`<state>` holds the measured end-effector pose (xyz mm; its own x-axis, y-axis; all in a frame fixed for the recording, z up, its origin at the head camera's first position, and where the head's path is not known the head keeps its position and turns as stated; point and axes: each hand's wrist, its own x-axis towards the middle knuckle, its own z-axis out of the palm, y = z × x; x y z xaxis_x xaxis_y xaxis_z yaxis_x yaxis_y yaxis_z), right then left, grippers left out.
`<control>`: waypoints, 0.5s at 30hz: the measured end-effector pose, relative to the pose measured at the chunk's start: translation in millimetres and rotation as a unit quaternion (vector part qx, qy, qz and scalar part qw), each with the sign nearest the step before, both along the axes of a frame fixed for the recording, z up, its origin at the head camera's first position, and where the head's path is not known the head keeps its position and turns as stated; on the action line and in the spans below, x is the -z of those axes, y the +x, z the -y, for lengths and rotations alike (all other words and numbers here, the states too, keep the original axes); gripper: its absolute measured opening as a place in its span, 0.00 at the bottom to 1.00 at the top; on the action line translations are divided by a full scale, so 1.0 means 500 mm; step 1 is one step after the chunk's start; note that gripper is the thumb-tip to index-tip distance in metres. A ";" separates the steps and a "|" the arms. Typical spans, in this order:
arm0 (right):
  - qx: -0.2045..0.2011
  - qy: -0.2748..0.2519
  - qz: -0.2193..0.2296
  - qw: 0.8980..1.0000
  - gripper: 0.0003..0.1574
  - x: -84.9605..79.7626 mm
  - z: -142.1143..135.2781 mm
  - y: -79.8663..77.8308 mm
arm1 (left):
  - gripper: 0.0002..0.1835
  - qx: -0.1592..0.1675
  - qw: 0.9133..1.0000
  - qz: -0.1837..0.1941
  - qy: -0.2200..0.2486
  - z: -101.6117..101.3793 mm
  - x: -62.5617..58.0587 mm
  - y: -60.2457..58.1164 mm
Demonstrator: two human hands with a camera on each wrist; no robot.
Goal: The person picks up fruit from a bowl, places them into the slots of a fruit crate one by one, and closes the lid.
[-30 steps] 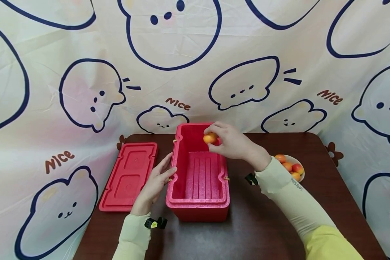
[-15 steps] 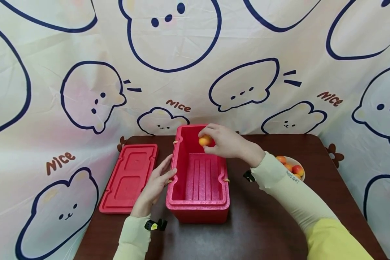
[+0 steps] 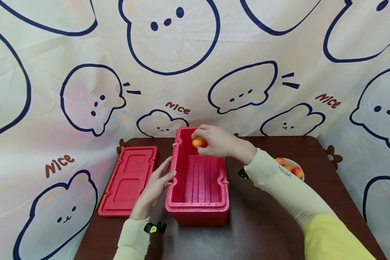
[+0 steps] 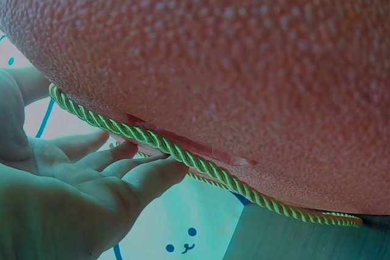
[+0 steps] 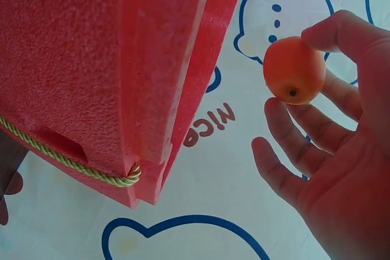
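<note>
In the head view a deep red foam box (image 3: 197,218) stands uncovered on the dark table, its ribbed floor bare where it shows. My right hand (image 3: 218,141) pinches a small orange-yellow round fruit (image 3: 198,142) above the far part of the box. In the right wrist view the fruit (image 5: 295,70) sits between thumb and fingertips, a small dark spot on its underside. My left hand (image 3: 152,189) rests against the box's left side, thumb at the rim. Its fingers (image 4: 152,181) lie nearly straight beside a twisted gold cord (image 4: 210,168) in the left wrist view.
Left of the box lies a flat red lid (image 3: 126,184). Right of it, partly behind my right sleeve, stands a pale bowl (image 3: 298,163) with several orange and reddish fruits (image 3: 297,172). A cartoon-printed cloth (image 3: 195,86) hangs behind the brown table (image 3: 263,216).
My right hand has moved left with the fruit, from the box's right rim to over its far middle. The left hand stays at the box's side.
</note>
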<state>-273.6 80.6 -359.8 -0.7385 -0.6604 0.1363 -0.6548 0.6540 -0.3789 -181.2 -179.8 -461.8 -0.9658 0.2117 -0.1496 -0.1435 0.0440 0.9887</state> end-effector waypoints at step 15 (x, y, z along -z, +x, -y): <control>-0.014 0.037 0.020 0.999 0.27 0.003 0.015 -0.001 | 0.38 -0.001 1.000 0.004 0.002 0.001 0.004 0.001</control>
